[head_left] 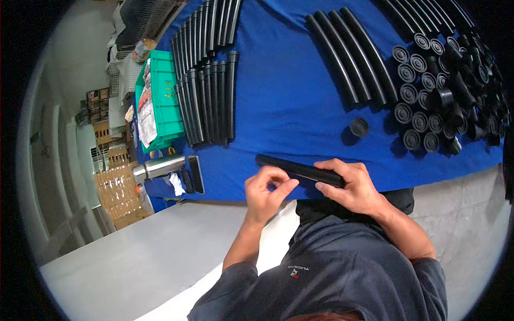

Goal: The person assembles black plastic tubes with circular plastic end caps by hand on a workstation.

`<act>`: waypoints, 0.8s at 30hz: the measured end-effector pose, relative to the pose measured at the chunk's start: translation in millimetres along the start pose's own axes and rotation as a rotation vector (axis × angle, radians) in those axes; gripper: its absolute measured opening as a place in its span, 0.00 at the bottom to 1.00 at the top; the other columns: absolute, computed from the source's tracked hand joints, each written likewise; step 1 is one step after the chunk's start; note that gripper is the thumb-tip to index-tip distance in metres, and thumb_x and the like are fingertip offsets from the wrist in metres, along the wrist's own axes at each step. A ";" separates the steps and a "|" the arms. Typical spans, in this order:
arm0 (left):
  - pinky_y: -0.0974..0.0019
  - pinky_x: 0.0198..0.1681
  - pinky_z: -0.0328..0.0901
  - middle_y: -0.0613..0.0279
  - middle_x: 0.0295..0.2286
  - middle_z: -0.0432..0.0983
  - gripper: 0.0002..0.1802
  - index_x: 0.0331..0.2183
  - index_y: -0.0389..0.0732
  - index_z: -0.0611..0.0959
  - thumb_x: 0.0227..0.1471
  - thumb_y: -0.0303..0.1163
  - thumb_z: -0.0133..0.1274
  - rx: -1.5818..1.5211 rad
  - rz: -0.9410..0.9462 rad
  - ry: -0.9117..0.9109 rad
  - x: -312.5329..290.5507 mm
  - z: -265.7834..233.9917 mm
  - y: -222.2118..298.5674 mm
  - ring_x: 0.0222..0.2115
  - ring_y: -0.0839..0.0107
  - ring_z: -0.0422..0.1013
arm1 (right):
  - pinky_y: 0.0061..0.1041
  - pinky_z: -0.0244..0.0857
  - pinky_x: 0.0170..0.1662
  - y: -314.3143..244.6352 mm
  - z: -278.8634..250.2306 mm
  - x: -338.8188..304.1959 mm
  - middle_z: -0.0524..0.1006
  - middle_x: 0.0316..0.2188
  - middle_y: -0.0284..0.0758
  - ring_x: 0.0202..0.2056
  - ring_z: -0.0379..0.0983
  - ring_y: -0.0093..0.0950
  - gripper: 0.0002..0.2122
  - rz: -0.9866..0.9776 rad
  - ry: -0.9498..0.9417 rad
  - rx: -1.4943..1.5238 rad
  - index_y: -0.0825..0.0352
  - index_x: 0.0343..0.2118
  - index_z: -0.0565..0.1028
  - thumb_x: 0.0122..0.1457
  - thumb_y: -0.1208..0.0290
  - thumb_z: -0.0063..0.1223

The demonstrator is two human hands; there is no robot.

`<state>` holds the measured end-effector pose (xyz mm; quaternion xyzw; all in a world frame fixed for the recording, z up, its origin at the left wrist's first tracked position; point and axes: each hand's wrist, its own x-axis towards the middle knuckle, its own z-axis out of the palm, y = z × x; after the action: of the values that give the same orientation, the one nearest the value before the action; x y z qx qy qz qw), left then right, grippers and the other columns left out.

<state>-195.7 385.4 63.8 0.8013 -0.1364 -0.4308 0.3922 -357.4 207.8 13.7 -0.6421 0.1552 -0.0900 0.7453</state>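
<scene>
A black tube (301,170) lies slantwise in front of me, just above the near edge of the blue cloth. My right hand (353,187) is closed around its right end, thumb on the near side. Curled fingers and thumb bring my left hand (266,193) into a pinch, close against the near side of the tube. Whether something small sits between those fingertips is hidden. Beyond the tube, a single round black cap (359,127) with ringed grooves rests on the cloth.
Capped black tubes (231,96) lie in rows at the left, beside a green crate (166,101). A metal flask (163,167) and a phone (196,174) sit near the left edge. Plain tubes (350,56) lie at the back right, next to many caps (411,139) on the blue cloth (273,80).
</scene>
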 end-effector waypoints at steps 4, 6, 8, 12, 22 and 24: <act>0.48 0.51 0.66 0.55 0.42 0.79 0.28 0.41 0.40 0.77 0.35 0.27 0.71 0.620 0.984 0.157 20.9 18.8 18.0 0.41 0.54 0.75 | 0.27 0.72 0.34 5.6 2.9 3.6 0.81 0.30 0.45 0.31 0.81 0.30 0.20 -0.129 0.031 -0.023 0.72 0.50 0.74 0.56 0.72 0.64; 0.51 0.53 0.66 0.53 0.41 0.80 0.28 0.41 0.38 0.77 0.33 0.19 0.67 0.705 0.917 0.061 29.8 11.6 4.2 0.45 0.53 0.75 | 0.26 0.71 0.34 6.3 2.9 3.9 0.81 0.29 0.43 0.30 0.81 0.28 0.24 -0.072 0.054 0.098 0.70 0.54 0.71 0.55 0.71 0.64; 0.56 0.48 0.70 0.52 0.39 0.80 0.26 0.40 0.37 0.78 0.33 0.18 0.65 0.679 0.899 0.038 32.1 8.3 2.7 0.42 0.55 0.77 | 0.25 0.70 0.33 10.7 0.3 5.7 0.80 0.27 0.40 0.29 0.79 0.26 0.28 0.024 -0.044 0.214 0.67 0.58 0.68 0.55 0.70 0.65; 0.63 0.40 0.72 0.52 0.36 0.81 0.20 0.36 0.36 0.81 0.36 0.18 0.66 0.571 0.726 -0.073 27.5 11.2 19.6 0.34 0.61 0.78 | 0.23 0.69 0.28 10.4 -0.7 4.3 0.78 0.21 0.33 0.23 0.75 0.19 0.23 -0.002 -0.018 0.318 0.66 0.56 0.72 0.58 0.72 0.63; 0.63 0.41 0.70 0.51 0.37 0.79 0.20 0.44 0.34 0.83 0.48 0.30 0.65 0.522 0.636 -0.234 29.8 -3.6 28.9 0.36 0.60 0.77 | 0.21 0.67 0.27 14.2 -1.4 4.9 0.77 0.21 0.30 0.23 0.73 0.17 0.19 0.003 -0.022 0.386 0.67 0.53 0.74 0.60 0.69 0.63; 0.63 0.41 0.70 0.50 0.37 0.79 0.20 0.44 0.33 0.83 0.50 0.31 0.64 0.488 0.637 -0.243 29.6 -4.9 27.6 0.36 0.59 0.77 | 0.21 0.66 0.26 14.9 -0.7 4.7 0.75 0.20 0.29 0.22 0.72 0.16 0.18 0.019 -0.032 0.399 0.67 0.52 0.75 0.60 0.69 0.63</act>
<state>-171.0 353.4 68.7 0.7318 -0.5205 -0.3345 0.2856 -354.2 207.9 -1.6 -0.4817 0.1285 -0.1017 0.8609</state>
